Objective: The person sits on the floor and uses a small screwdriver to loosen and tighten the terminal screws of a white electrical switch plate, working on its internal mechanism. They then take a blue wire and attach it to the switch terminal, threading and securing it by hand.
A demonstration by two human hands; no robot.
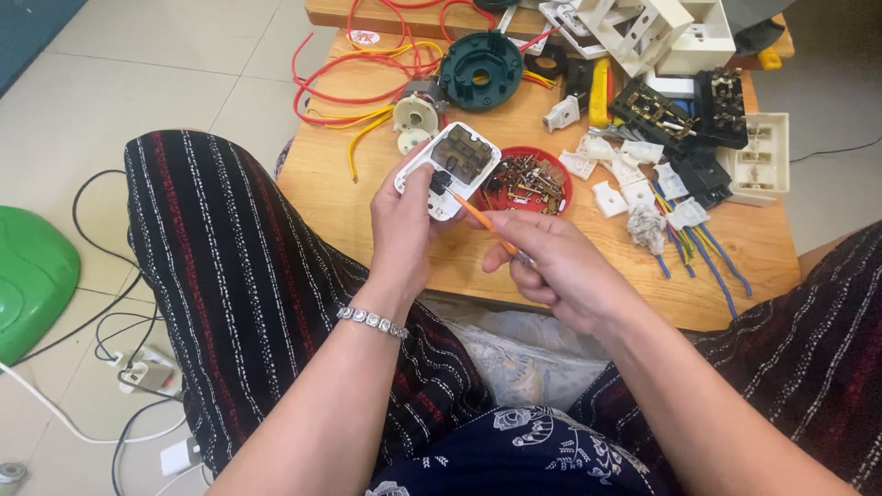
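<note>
My left hand (402,230) holds a white electrical socket body (450,165) tilted above the wooden table (386,197), its open back with dark terminals facing me. My right hand (556,262) grips a thin orange-shafted screwdriver (482,220); its tip touches a terminal at the socket's lower edge. A silver bracelet (372,321) circles my left wrist. Just behind the socket sits a red dish (560,179) full of several brass screws and metal contacts.
Red and yellow wires (354,83), a dark green round housing (480,66), white socket parts (643,32), black terminal blocks (684,110) and blue wire pieces (712,257) crowd the table. A green object (32,276), cables and a plug strip (147,375) lie on the tiled floor left.
</note>
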